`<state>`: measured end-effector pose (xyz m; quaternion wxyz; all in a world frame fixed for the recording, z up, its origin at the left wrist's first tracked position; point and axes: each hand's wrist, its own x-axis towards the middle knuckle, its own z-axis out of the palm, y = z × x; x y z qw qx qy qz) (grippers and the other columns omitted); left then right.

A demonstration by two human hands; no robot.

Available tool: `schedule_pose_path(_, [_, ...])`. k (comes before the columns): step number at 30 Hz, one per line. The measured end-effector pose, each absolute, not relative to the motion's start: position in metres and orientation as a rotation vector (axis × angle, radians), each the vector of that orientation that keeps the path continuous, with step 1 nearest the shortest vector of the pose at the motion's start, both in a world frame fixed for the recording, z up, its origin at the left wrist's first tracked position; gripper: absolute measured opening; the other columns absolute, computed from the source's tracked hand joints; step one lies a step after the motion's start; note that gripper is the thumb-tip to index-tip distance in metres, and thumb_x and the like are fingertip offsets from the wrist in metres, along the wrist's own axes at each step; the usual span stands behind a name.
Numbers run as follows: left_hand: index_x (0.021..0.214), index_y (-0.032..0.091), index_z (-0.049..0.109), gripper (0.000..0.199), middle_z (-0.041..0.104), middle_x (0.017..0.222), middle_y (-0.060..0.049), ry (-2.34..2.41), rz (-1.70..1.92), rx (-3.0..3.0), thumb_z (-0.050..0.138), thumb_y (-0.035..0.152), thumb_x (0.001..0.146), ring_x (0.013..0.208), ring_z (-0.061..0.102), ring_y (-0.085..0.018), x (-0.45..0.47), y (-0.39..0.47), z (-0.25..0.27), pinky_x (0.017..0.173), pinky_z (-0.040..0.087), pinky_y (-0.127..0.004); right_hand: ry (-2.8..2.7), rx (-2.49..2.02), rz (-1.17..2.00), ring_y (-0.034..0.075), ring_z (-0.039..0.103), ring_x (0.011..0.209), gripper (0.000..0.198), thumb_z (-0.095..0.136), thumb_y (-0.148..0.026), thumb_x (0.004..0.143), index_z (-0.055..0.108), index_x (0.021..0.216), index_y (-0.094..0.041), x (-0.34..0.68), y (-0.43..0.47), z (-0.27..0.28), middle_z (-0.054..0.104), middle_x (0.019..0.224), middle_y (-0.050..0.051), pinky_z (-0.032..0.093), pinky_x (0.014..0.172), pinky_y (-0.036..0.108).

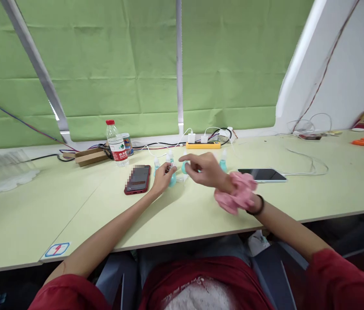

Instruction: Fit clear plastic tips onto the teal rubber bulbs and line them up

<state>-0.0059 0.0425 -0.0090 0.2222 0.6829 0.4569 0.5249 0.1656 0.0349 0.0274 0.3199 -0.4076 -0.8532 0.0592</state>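
Observation:
My left hand (162,175) is closed, its fingertips around the upper part of a small teal squeeze bulb (172,181) with a clear nozzle. Just to the right hovers my right hand (205,169), index finger stretched toward the left and thumb apart, with nothing seen between them. Behind its fingers stands another teal bulb (184,167), partly covered; whether the hand touches it I cannot tell. More bulbs with clear tips stand close by, one teal bulb (223,165) right of my right hand and another (156,163) behind my left. A small clear piece (182,177) lies between the hands.
A red-cased phone (137,180) lies left of my left hand, a second phone (262,175) with a white cable on the right. Toward the back stand a water bottle (117,146), a can (126,144), a cardboard box (93,156) and a yellow power strip (203,146).

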Motion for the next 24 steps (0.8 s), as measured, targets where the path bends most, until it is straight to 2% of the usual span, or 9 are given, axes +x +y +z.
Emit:
schedule_pose_path(3, [0.081,0.015,0.055,0.027,0.053,0.062,0.001,1.235,1.45,1.821,0.053,0.038,0.067,0.055,0.046,-0.01,-0.005,0.044,-0.012,0.054,0.034,-0.021,-2.375,-1.188,-0.113,0.016,0.055,0.068,0.03,0.043,-0.02,0.074,0.057,0.101,-0.02,0.167,0.046,0.015,0.059,0.061,0.002,0.036,0.066,0.026])
schedule_pose_path(5, [0.08,0.014,0.054,0.028,0.052,0.06,0.002,1.214,1.433,1.794,0.057,0.036,0.063,0.055,0.046,-0.01,-0.004,0.044,-0.013,0.053,0.034,-0.021,-2.49,-1.264,-0.226,0.017,0.055,0.066,0.035,0.043,-0.021,0.073,0.055,0.105,-0.02,0.169,0.053,0.003,0.059,0.06,0.003,0.035,0.063,0.026])
schedule_pose_path(8, [0.079,0.014,0.055,0.029,0.051,0.056,0.002,1.218,1.394,1.789,0.06,0.034,0.059,0.052,0.044,-0.009,-0.002,0.044,-0.015,0.05,0.032,-0.02,-2.588,-1.294,-0.273,0.019,0.056,0.071,0.039,0.038,-0.023,0.076,0.048,0.114,-0.02,0.17,0.056,-0.014,0.062,0.074,0.006,0.035,0.064,0.026])
schedule_pose_path(11, [0.078,0.014,0.058,0.027,0.045,0.05,0.005,1.259,1.354,1.838,0.055,0.036,0.063,0.047,0.039,-0.009,-0.003,0.043,-0.014,0.047,0.027,-0.02,-2.618,-1.313,-0.294,0.02,0.055,0.078,0.037,0.036,-0.023,0.078,0.048,0.113,-0.023,0.167,0.056,-0.02,0.061,0.085,0.007,0.035,0.065,0.027])
schedule_pose_path(14, [0.077,0.014,0.06,0.026,0.039,0.048,0.005,1.268,1.311,1.933,0.049,0.036,0.067,0.046,0.034,-0.009,-0.004,0.043,-0.013,0.046,0.024,-0.021,-2.592,-1.347,-0.317,0.021,0.055,0.078,0.034,0.036,-0.025,0.078,0.049,0.109,-0.023,0.166,0.056,-0.018,0.06,0.086,0.009,0.034,0.064,0.027])
schedule_pose_path(17, [0.073,0.014,0.06,0.027,0.041,0.048,0.004,1.24,1.167,2.023,0.045,0.036,0.069,0.046,0.034,-0.009,-0.004,0.043,-0.014,0.047,0.025,-0.022,-2.55,-1.384,-0.331,0.021,0.054,0.077,0.03,0.04,-0.029,0.076,0.052,0.102,-0.018,0.169,0.057,-0.014,0.059,0.083,0.009,0.033,0.064,0.027])
schedule_pose_path(21, [0.074,0.014,0.06,0.027,0.041,0.048,0.005,1.277,1.082,2.061,0.053,0.037,0.063,0.045,0.035,-0.009,-0.003,0.043,-0.019,0.045,0.025,-0.022,-2.464,-1.351,-0.252,0.018,0.052,0.075,0.021,0.046,-0.028,0.07,0.055,0.084,-0.015,0.173,0.059,-0.011,0.058,0.079,0.007,0.034,0.062,0.025])
schedule_pose_path(24, [0.073,0.013,0.06,0.03,0.042,0.049,0.005,1.302,1.1,2.067,0.059,0.037,0.056,0.045,0.036,-0.009,-0.002,0.042,-0.021,0.044,0.026,-0.021,-2.329,-1.23,-0.025,0.013,0.052,0.067,0.015,0.05,-0.026,0.067,0.056,0.073,-0.014,0.175,0.063,-0.009,0.057,0.071,0.004,0.036,0.061,0.023])
